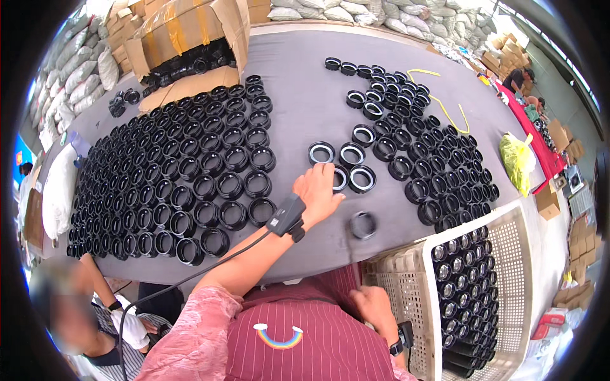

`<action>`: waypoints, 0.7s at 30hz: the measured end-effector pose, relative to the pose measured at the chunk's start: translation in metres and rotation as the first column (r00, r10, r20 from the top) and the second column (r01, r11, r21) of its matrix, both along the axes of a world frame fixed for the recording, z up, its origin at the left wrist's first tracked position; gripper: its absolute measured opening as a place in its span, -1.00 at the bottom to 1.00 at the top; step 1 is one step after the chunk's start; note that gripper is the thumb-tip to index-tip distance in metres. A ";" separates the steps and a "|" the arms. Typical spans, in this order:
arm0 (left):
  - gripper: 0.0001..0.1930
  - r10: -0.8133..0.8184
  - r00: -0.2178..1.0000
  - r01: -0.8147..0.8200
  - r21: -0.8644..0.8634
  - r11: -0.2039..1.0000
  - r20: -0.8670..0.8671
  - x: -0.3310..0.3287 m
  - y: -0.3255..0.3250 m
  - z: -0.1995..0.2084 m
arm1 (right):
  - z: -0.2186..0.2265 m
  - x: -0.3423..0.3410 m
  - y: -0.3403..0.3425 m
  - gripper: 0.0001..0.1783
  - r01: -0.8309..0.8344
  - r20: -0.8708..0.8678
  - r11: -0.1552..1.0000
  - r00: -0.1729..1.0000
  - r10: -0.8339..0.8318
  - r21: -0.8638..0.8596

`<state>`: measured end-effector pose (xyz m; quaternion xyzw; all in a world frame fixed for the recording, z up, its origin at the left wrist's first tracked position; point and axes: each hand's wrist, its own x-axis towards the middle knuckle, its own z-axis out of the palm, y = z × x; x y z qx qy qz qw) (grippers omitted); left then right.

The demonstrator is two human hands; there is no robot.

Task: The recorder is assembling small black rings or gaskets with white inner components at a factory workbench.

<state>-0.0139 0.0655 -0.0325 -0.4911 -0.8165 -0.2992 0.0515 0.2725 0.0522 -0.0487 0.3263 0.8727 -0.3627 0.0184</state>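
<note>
My left hand [316, 192], reaching over the grey table, has its fingers and thumb closed around a black ring with a pale inner rim [340, 179]. Close by are similar rings: one just above my fingers [321, 145], others to the right [362, 167]. Low against the maroon apron [298, 333], near the table's front edge, my right hand [375, 307] is curled closed; what it holds, if anything, is hidden. A blurred black ring [363, 216] appears on the table side between my hands.
Rows of black rings [204, 187] cover the table's left; more [438, 152] spread over its right. A white plastic crate [513, 279] of black cylinders stands at front right. An open carton [181, 32] lies at the back left. A co-worker [95, 311] sits at lower left.
</note>
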 end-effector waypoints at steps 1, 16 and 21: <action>-0.36 -0.009 1.000 0.009 -0.001 1.000 -0.002 -0.001 0.005 -0.005 | -0.003 0.000 0.002 -0.51 0.118 -0.023 0.993 0.993 -0.118 -0.021; -0.31 -0.421 0.876 0.419 0.061 0.906 0.235 0.033 -0.129 -0.003 | 0.006 -0.039 -0.009 -0.89 0.172 -0.636 0.864 0.613 -0.469 -0.472; -0.45 -0.464 0.786 0.423 0.193 0.885 0.408 0.027 -0.165 -0.024 | -0.006 -0.071 -0.018 -0.97 0.000 -0.693 0.915 0.653 -0.305 -0.403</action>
